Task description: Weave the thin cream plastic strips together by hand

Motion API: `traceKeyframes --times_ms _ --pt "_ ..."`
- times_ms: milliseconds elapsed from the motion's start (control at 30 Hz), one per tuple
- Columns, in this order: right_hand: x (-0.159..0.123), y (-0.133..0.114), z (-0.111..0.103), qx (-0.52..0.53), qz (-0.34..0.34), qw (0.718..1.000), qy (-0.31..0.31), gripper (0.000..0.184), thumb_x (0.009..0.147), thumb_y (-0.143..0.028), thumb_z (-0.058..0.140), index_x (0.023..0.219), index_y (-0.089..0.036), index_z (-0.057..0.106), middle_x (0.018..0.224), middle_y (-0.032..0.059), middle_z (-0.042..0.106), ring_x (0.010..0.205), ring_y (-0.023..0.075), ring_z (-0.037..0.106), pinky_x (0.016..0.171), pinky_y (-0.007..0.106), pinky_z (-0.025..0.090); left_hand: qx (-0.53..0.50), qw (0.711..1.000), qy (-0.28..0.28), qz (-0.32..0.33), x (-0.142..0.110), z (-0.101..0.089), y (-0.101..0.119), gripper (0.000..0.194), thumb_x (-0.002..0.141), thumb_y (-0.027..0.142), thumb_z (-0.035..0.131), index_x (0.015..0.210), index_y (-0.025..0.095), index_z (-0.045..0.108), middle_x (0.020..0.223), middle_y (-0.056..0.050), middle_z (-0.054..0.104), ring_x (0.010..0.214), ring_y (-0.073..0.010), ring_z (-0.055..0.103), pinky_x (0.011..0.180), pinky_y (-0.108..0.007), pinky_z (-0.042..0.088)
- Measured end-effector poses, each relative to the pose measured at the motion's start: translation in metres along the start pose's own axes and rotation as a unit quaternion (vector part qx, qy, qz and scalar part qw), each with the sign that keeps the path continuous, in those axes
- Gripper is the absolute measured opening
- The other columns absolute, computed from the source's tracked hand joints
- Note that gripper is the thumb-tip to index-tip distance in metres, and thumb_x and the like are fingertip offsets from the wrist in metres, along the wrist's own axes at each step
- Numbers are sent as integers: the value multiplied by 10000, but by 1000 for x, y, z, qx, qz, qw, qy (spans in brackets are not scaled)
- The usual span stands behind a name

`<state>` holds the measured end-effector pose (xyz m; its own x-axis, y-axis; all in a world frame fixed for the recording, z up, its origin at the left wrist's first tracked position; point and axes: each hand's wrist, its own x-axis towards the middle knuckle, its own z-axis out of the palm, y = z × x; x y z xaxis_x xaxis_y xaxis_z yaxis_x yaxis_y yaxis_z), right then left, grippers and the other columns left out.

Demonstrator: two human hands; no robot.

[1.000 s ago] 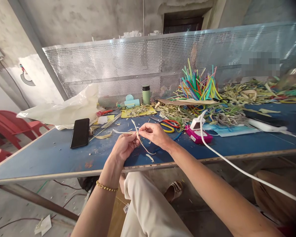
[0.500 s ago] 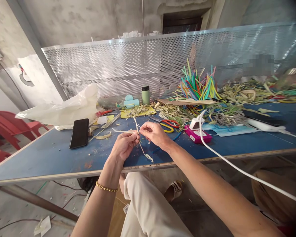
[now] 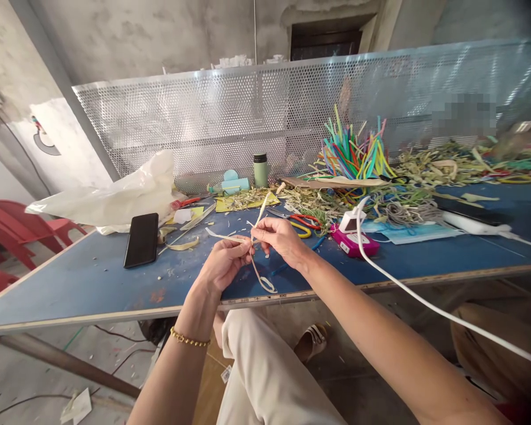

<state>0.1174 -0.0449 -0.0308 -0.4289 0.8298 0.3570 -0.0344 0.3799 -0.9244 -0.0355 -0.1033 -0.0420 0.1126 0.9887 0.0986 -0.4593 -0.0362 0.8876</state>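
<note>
Over the front part of the blue table, my left hand (image 3: 228, 260) pinches several pale, flat plant-like strips (image 3: 262, 282) where they cross. Close against it on the right, my right hand (image 3: 278, 237) is closed with thumb and forefinger on the same strips. One strip end sticks up above the fingers, another points out to the left, and a third hangs down and curls near the table edge. The crossing point itself is partly hidden by my fingertips. Just beyond my right hand lie scissors with yellow (image 3: 301, 229) and red handles.
A black phone (image 3: 141, 240) lies left, before a white plastic bag (image 3: 115, 192). Behind are a green bottle (image 3: 260, 171) and a bundle of coloured stems (image 3: 354, 150). Right are a magenta box (image 3: 354, 242), a white cable (image 3: 407, 298), a face mask (image 3: 411, 232) and heaped dry strips (image 3: 442, 165).
The upright strip end now leans right instead of left. The lower strip's curl has opened into a wider loop. My hands have shifted only slightly and stay together.
</note>
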Motion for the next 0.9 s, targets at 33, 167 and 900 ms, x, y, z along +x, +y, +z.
traceKeyframes --times_ms 33,167,900 --pt "0 1 0 3 -2 1000 2 211 772 -361 674 732 -163 611 481 -55 509 404 80 424 413 215 358 1 1000 -1 2 0 0 0 244 604 203 877 705 64 703 626 -45 634 537 -72 549 540 -171 451" --pt "1 1 0 17 3 1000 7 223 764 -371 684 724 -167 604 487 -55 509 414 85 429 413 219 374 8 1000 -2 8 -1 1 1 245 605 205 874 703 80 686 627 -32 622 541 -75 544 542 -180 450" --pt "4 3 2 -84 63 992 65 182 785 -330 672 710 -171 623 457 -35 521 400 117 474 406 245 408 28 999 18 19 1 2 0 234 591 205 874 703 55 735 650 -41 626 542 -64 502 534 -200 411"
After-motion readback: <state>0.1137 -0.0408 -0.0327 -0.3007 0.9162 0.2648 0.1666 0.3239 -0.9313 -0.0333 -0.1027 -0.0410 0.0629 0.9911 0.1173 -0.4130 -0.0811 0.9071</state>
